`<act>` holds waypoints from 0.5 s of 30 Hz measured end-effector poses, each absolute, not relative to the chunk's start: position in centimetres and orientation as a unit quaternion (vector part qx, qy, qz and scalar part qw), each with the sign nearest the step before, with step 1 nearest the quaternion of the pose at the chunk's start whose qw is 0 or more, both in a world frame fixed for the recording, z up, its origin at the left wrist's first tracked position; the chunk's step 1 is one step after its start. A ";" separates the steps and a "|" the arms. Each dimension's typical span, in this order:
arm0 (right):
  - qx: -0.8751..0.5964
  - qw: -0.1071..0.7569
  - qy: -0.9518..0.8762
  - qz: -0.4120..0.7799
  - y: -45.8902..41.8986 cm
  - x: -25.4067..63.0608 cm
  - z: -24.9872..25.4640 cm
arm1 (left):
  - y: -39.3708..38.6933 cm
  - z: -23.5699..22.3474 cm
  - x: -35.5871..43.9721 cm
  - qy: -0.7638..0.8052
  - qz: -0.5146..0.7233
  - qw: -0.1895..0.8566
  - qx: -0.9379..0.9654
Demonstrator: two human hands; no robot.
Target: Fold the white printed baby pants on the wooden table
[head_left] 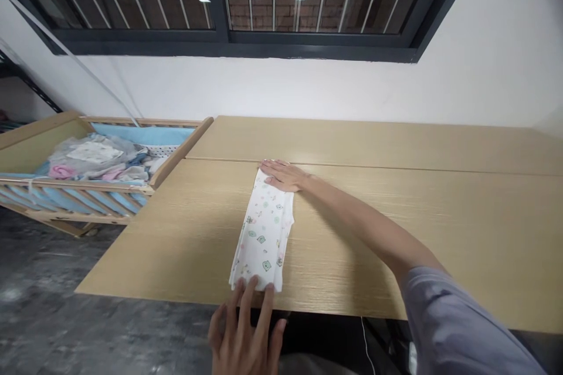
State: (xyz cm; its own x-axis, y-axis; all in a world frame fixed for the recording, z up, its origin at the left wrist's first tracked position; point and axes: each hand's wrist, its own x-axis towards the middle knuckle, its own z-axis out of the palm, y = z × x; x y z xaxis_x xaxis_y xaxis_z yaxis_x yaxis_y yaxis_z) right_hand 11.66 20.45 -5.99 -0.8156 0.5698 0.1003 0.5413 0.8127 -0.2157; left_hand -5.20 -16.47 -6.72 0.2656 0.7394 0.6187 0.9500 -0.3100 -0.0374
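Observation:
A white baby garment with small green and pink prints lies flat on the wooden table, folded lengthwise into a long strip; it looks like pants. My right hand reaches across and rests flat on its far end, palm down and fingers stretched out. At the table's front edge, my left hand has its fingers apart, with the fingertips touching the garment's near end. Neither hand is closed round the cloth. The garment's far edge is partly covered by my right hand.
The wooden table has a seam running across its back part. To its left stands a wooden crib with blue lining, holding a pile of clothes. Behind are a white wall and a barred window. A white cable hangs below the front edge.

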 end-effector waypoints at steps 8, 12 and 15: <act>-0.243 0.173 -0.953 0.050 8.9 12.3 -1.8 | -14.7 -5.8 -7.8 -0.574 -0.248 0.105 -0.773; -0.176 0.135 -0.969 0.109 1.8 13.0 -0.9 | -13.7 -5.2 -9.4 -0.550 -0.268 0.094 -0.785; -0.153 0.112 -0.975 0.120 -2.2 13.7 -1.2 | -13.3 -5.1 -10.2 -0.505 -0.248 0.072 -0.823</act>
